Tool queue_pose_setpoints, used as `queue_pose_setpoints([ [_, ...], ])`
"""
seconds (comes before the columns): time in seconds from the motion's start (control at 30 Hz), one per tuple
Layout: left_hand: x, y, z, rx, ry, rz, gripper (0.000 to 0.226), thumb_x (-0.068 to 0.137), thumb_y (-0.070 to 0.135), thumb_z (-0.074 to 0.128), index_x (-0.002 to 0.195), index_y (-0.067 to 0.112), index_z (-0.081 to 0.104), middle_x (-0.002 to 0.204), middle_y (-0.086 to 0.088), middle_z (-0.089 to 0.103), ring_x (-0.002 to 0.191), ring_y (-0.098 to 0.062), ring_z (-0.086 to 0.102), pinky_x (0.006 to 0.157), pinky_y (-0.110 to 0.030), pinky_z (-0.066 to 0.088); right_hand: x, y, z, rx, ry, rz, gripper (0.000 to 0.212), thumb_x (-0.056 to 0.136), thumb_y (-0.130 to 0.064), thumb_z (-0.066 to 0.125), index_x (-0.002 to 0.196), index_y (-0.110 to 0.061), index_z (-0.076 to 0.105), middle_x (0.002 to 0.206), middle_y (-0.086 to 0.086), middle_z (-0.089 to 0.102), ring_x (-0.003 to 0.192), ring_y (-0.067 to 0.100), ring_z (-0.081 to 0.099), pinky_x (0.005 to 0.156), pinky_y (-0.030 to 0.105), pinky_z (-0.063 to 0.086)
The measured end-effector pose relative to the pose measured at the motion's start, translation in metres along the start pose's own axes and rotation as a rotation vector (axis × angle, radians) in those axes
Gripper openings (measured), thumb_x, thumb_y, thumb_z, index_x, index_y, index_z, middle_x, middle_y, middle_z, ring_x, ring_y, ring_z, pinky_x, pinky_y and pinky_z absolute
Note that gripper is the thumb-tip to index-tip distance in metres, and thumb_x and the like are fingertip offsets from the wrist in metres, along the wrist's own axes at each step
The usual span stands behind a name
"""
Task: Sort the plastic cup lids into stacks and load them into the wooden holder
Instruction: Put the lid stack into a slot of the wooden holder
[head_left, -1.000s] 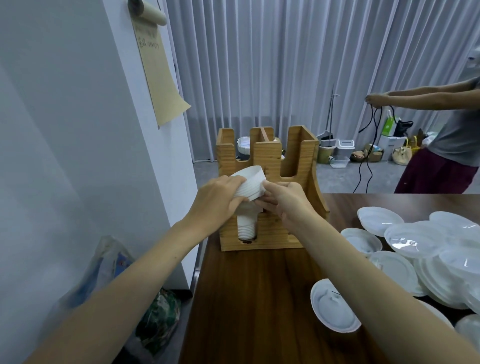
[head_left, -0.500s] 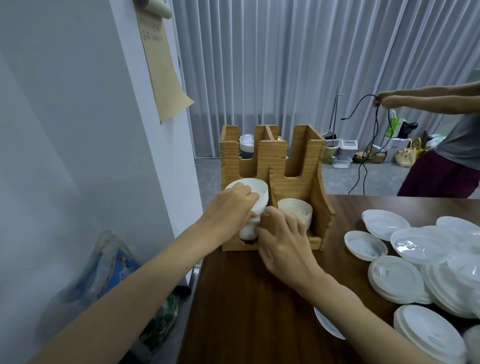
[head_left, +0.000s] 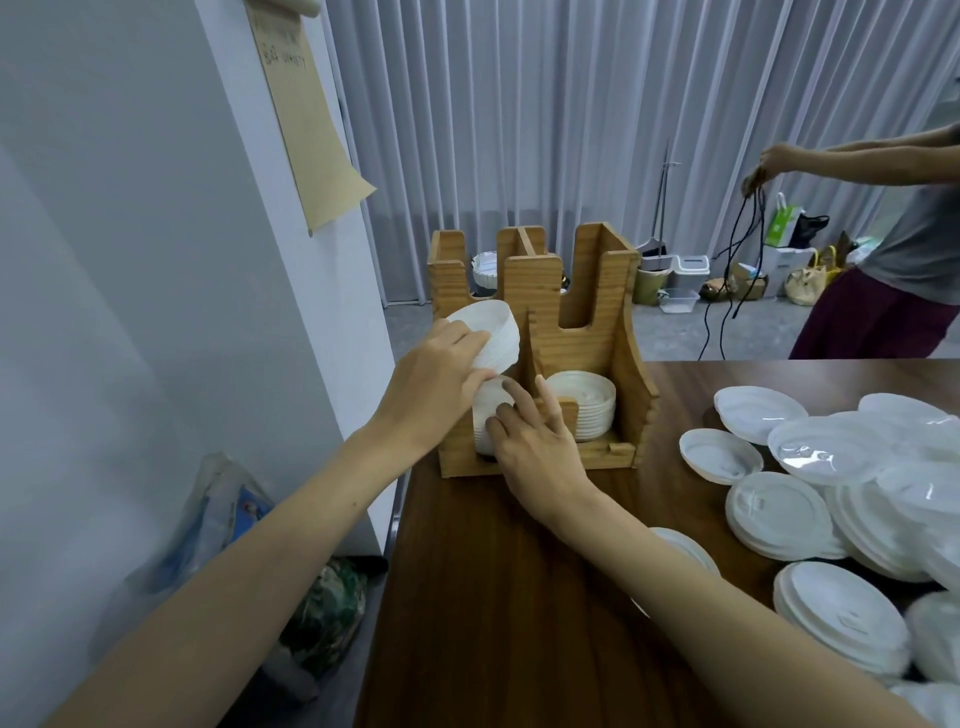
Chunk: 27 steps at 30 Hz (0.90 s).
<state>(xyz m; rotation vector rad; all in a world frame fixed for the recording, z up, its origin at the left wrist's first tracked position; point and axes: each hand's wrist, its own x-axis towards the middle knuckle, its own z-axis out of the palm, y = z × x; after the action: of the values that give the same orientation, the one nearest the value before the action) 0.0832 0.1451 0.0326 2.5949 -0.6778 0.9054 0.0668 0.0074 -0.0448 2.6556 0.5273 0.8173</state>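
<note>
Lid stack (head_left: 493, 332) is gripped by left hand (head_left: 436, 379) above the front-left slot of the wooden holder (head_left: 592, 338). Just below the grip, a lower stack (head_left: 491, 410) is seated in that slot and touched by right hand (head_left: 535, 447). Right of the grip, beyond the divider, a third stack (head_left: 587, 410) is lodged. Well right, loose lids (head_left: 779, 509) are spread on the table (head_left: 519, 597).

Place: indoor workroom or studio.
Walls: grey full-height curtain (head_left: 519, 130); white partition (head_left: 130, 208) with a paper note (head_left: 306, 119) hung on it.
Floor: grey floor (head_left: 675, 338); bins (head_left: 691, 266) and bags (head_left: 804, 285) along the curtain.
Bench: dark wood bench (head_left: 519, 623) carrying bulk piles of lids (head_left: 831, 462).
Staff: second person (head_left: 909, 249) handling a black cable (head_left: 748, 234).
</note>
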Motion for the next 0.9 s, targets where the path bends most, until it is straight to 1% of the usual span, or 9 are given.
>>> queue_pose_setpoints([
  [0.1, -0.003, -0.001, -0.002, -0.014, 0.008, -0.024, 0.033, 0.081, 0.012, 0.073, 0.111, 0.000, 0.065, 0.105, -0.016, 0.065, 0.097, -0.031, 0.061, 0.075, -0.026, 0.045, 0.006, -0.003, -0.005, 0.009, -0.011, 0.014, 0.017, 0.064, -0.019, 0.079, 0.080, -0.018, 0.073, 0.080, 0.000, 0.069, 0.113, 0.027, 0.058, 0.115, 0.045, -0.011],
  [0.23, -0.004, -0.003, -0.003, -0.015, 0.013, -0.042, 0.034, 0.082, 0.015, 0.072, 0.112, 0.002, 0.064, 0.106, -0.014, 0.065, 0.098, -0.029, 0.060, 0.077, -0.027, 0.047, 0.019, -0.009, -0.006, 0.076, 0.062, 0.013, 0.020, 0.050, -0.020, 0.089, 0.061, -0.017, 0.073, 0.066, 0.001, 0.066, 0.095, 0.027, 0.064, 0.111, 0.047, 0.015],
  [0.3, -0.004, -0.004, -0.004, -0.018, 0.006, -0.046, 0.034, 0.083, 0.016, 0.071, 0.113, 0.002, 0.064, 0.108, -0.014, 0.064, 0.100, -0.028, 0.059, 0.078, -0.026, 0.047, 0.022, -0.012, -0.005, 0.115, 0.075, 0.017, 0.023, 0.045, -0.020, 0.091, 0.057, -0.016, 0.072, 0.065, 0.003, 0.067, 0.092, 0.028, 0.065, 0.108, 0.047, 0.021],
  [0.37, -0.004, -0.002, -0.005, -0.022, -0.006, -0.042, 0.035, 0.083, 0.015, 0.071, 0.114, 0.002, 0.064, 0.109, -0.014, 0.064, 0.102, -0.028, 0.058, 0.080, -0.028, 0.048, 0.021, -0.013, -0.003, 0.134, 0.100, 0.027, 0.024, 0.047, -0.021, 0.091, 0.063, -0.015, 0.074, 0.072, 0.005, 0.069, 0.094, 0.029, 0.064, 0.108, 0.048, 0.021],
  [0.5, -0.007, -0.001, -0.003, -0.037, -0.046, -0.020, 0.034, 0.084, 0.015, 0.069, 0.115, 0.003, 0.064, 0.110, -0.012, 0.064, 0.104, -0.027, 0.057, 0.082, -0.028, 0.047, 0.000, -0.007, 0.007, 0.202, 0.282, 0.044, 0.018, 0.073, -0.017, 0.075, 0.090, -0.011, 0.072, 0.103, 0.009, 0.067, 0.113, 0.029, 0.056, 0.113, 0.043, 0.012],
  [0.6, -0.010, 0.001, 0.002, -0.048, -0.076, -0.018, 0.033, 0.086, 0.017, 0.067, 0.116, 0.005, 0.064, 0.111, -0.009, 0.064, 0.105, -0.024, 0.055, 0.081, -0.027, 0.045, -0.021, -0.002, 0.011, 0.259, 0.358, 0.061, 0.014, 0.081, -0.015, 0.066, 0.094, -0.012, 0.068, 0.122, 0.013, 0.057, 0.120, 0.029, 0.046, 0.112, 0.040, 0.015],
  [0.73, -0.014, 0.005, 0.007, -0.050, -0.114, -0.009, 0.031, 0.086, 0.015, 0.067, 0.115, 0.007, 0.065, 0.110, -0.010, 0.066, 0.105, -0.025, 0.056, 0.083, -0.034, 0.048, -0.035, -0.001, 0.014, 0.275, 0.338, 0.153, 0.016, 0.080, -0.021, 0.062, 0.093, -0.022, 0.069, 0.134, 0.013, 0.036, 0.125, 0.027, 0.034, 0.108, 0.038, 0.016],
  [0.8, -0.016, 0.004, 0.009, -0.044, -0.115, 0.005, 0.028, 0.084, 0.013, 0.067, 0.112, 0.006, 0.067, 0.104, -0.011, 0.068, 0.101, -0.026, 0.057, 0.079, -0.037, 0.050, -0.036, -0.002, 0.015, 0.285, 0.314, 0.204, 0.020, 0.081, -0.023, 0.054, 0.096, -0.025, 0.069, 0.141, 0.014, 0.031, 0.131, 0.027, 0.027, 0.109, 0.038, 0.013],
  [0.9, -0.017, 0.004, 0.011, -0.024, -0.147, 0.016, 0.024, 0.084, 0.011, 0.066, 0.108, 0.006, 0.068, 0.100, -0.011, 0.068, 0.099, -0.027, 0.055, 0.076, -0.040, 0.052, -0.037, -0.004, 0.018, 0.272, 0.258, 0.191, 0.026, 0.082, -0.025, 0.054, 0.104, -0.027, 0.068, 0.148, 0.015, 0.024, 0.138, 0.027, 0.021, 0.109, 0.041, 0.017],
])
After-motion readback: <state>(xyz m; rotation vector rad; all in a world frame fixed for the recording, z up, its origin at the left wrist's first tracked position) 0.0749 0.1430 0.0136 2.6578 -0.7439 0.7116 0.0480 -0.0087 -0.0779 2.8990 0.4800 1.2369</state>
